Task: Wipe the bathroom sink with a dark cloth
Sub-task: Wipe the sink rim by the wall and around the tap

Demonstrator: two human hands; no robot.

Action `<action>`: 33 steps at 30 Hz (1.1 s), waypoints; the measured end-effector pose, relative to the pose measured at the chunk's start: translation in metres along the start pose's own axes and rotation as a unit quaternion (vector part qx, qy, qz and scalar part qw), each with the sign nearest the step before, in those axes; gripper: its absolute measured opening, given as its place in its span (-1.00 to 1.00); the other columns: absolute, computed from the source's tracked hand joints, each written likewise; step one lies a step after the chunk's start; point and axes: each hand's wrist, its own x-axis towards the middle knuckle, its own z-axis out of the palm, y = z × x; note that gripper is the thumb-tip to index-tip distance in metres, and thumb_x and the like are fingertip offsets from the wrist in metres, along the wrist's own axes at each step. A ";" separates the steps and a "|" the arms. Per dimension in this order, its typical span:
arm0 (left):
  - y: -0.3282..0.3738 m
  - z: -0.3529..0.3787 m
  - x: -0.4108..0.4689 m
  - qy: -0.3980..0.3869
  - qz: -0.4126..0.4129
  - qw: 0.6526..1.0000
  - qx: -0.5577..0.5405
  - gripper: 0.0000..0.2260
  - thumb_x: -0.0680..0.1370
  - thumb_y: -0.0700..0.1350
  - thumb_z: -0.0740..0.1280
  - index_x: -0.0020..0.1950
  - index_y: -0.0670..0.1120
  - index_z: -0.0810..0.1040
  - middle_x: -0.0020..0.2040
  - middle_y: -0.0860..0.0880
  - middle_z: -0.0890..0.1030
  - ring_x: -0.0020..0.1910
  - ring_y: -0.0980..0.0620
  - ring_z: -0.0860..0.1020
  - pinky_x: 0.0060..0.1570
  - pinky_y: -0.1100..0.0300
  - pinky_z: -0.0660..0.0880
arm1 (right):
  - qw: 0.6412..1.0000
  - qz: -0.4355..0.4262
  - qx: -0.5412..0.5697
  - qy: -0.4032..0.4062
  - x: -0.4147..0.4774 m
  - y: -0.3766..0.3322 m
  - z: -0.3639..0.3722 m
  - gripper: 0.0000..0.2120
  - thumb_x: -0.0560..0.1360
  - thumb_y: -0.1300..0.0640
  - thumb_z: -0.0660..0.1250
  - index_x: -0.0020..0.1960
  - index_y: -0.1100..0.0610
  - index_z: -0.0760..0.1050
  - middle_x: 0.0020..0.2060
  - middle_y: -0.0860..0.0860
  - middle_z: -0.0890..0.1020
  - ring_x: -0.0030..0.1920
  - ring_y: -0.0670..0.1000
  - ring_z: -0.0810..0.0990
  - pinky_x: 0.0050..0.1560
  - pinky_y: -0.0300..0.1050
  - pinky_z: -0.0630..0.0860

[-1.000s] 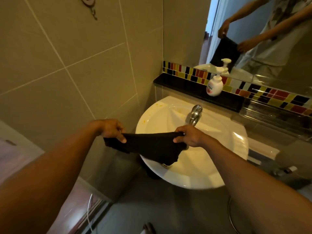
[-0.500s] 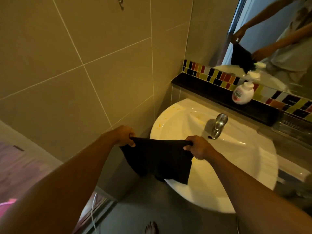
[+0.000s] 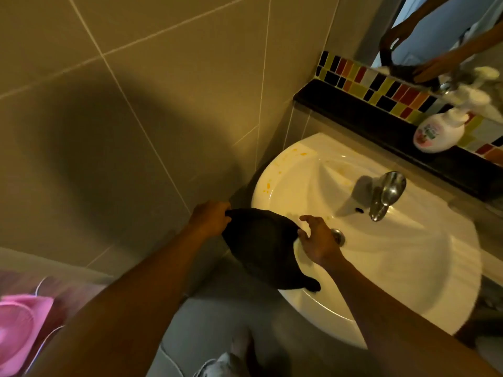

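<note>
Tiled wall (image 3: 136, 104): beige, left of fixture. Sink (image 3: 408, 268): white, round, orange specks along its far-left rim. Dark cloth (image 3: 261, 248): draped over the sink's near-left rim, hanging partly outside. Left hand (image 3: 211, 217): closed, pinching the cloth's left edge. Right hand (image 3: 317, 240): fingers spread, loose, thumb touching the cloth's right edge. Soap bottle (image 3: 438, 131): on black ledge (image 3: 353, 110). Tap (image 3: 386, 194): chrome.

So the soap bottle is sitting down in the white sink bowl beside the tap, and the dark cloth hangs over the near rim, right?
Not quite. The head view shows the soap bottle standing on the black ledge behind the sink, not in the bowl. The dark cloth does hang over the near rim.
</note>
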 end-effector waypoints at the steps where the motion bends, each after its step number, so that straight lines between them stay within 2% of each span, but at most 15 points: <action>1: -0.001 0.006 0.000 0.002 -0.003 1.000 -0.002 -0.75 0.56 -0.05 0.28 0.21 -0.08 0.53 0.15 -0.15 0.59 0.11 -0.16 0.55 0.05 0.02 0.47 | 0.999 -0.028 -0.014 -0.018 -0.005 -0.001 0.009 -0.59 0.58 0.09 0.22 0.41 0.10 0.30 0.42 0.10 0.34 0.40 0.13 0.35 0.38 -0.02 0.32; 4: -0.007 0.022 -0.004 -0.006 -0.016 1.000 -0.022 -0.68 0.56 -0.05 0.28 0.31 -0.07 0.44 0.28 -0.14 0.51 0.24 -0.17 0.48 0.18 -0.02 0.44 | 0.988 -0.117 -0.078 -0.067 -0.022 -0.001 0.040 -0.45 0.59 -0.06 0.16 0.52 -0.01 0.10 0.54 0.01 0.11 0.51 0.08 0.15 0.47 -0.01 0.19; 6: -0.009 0.031 -0.007 -0.013 -0.015 0.999 -0.027 -0.66 0.58 -0.05 0.26 0.33 -0.10 0.41 0.31 -0.16 0.49 0.25 -0.18 0.47 0.19 -0.02 0.43 | 0.974 -0.169 -0.132 -0.077 -0.030 0.001 0.063 -0.41 0.58 -0.11 0.13 0.54 -0.05 0.00 0.57 -0.02 -0.03 0.54 0.07 0.04 0.48 -0.03 0.19; 10: -0.009 0.051 -0.012 -0.035 -0.023 0.998 -0.050 -0.66 0.60 -0.05 0.23 0.34 -0.12 0.40 0.30 -0.18 0.49 0.24 -0.18 0.49 0.16 -0.01 0.42 | 0.960 -0.183 -0.200 -0.078 -0.032 0.003 0.096 -0.40 0.58 -0.16 -0.08 0.54 -0.03 -0.17 0.56 -0.05 -0.15 0.55 0.04 -0.20 0.52 0.04 0.12; 12: -0.007 0.062 -0.012 -0.036 -0.033 0.995 -0.086 -0.68 0.60 -0.03 0.23 0.34 -0.07 0.41 0.29 -0.15 0.51 0.23 -0.14 0.50 0.17 0.01 0.43 | 0.958 -0.176 -0.218 -0.058 -0.026 0.001 0.103 -0.41 0.56 -0.16 -0.17 0.53 -0.03 -0.21 0.56 -0.04 -0.14 0.54 0.04 -0.22 0.53 0.03 0.06; 15: -0.001 0.076 -0.010 -0.027 -0.029 0.992 -0.122 -0.69 0.60 -0.06 0.21 0.33 -0.06 0.43 0.31 -0.13 0.50 0.25 -0.14 0.49 0.22 0.04 0.40 | 0.958 -0.188 -0.209 -0.061 -0.011 -0.003 0.106 -0.37 0.55 -0.23 -0.26 0.55 0.01 -0.16 0.57 -0.02 -0.09 0.55 0.05 -0.21 0.54 0.05 0.04; 18: 0.004 0.085 -0.007 -0.016 -0.028 0.990 -0.138 -0.72 0.60 -0.12 0.18 0.30 -0.09 0.44 0.29 -0.14 0.51 0.24 -0.16 0.49 0.26 -0.02 0.41 | 0.961 -0.194 -0.185 -0.068 0.012 -0.014 0.104 -0.32 0.52 -0.25 -0.33 0.55 0.03 -0.13 0.57 -0.01 -0.07 0.55 0.04 -0.22 0.54 0.07 -0.01; 23: 0.004 0.090 0.009 0.050 -0.050 0.990 -0.124 -0.65 0.61 -0.11 0.14 0.40 -0.08 0.37 0.38 -0.14 0.45 0.33 -0.17 0.42 0.34 -0.06 0.33 | 0.969 -0.164 -0.179 -0.053 0.077 -0.042 0.102 -0.43 0.59 -0.15 -0.24 0.55 0.03 -0.16 0.57 0.00 -0.11 0.54 0.05 -0.24 0.54 0.12 -0.09; 26: 0.009 0.082 0.025 0.062 -0.071 0.983 -0.155 -0.66 0.63 -0.03 0.11 0.38 -0.09 0.39 0.34 -0.17 0.48 0.28 -0.20 0.45 0.28 -0.07 0.38 | 0.971 -0.138 -0.189 -0.042 0.120 -0.054 0.098 -0.45 0.62 -0.10 -0.15 0.55 0.02 -0.19 0.56 0.00 -0.15 0.54 0.05 -0.27 0.53 0.13 -0.19; 30: 0.025 0.069 0.049 0.085 -0.058 0.973 -0.208 -0.59 0.60 0.07 0.06 0.34 -0.11 0.42 0.28 -0.18 0.52 0.23 -0.21 0.49 0.22 -0.09 0.41 | 0.971 -0.123 -0.205 0.001 0.158 -0.059 0.092 -0.44 0.62 -0.10 -0.14 0.56 0.04 -0.17 0.57 0.02 -0.13 0.54 0.06 -0.25 0.48 0.17 -0.27; 33: 0.041 0.064 0.065 0.100 -0.048 0.965 -0.239 -0.59 0.62 0.07 0.11 0.38 -0.12 0.37 0.28 -0.19 0.52 0.22 -0.19 0.51 0.19 -0.08 0.44 | 0.971 -0.112 -0.212 0.012 0.182 -0.060 0.082 -0.44 0.62 -0.11 -0.14 0.55 0.05 -0.18 0.57 0.02 -0.13 0.54 0.06 -0.26 0.43 0.15 -0.35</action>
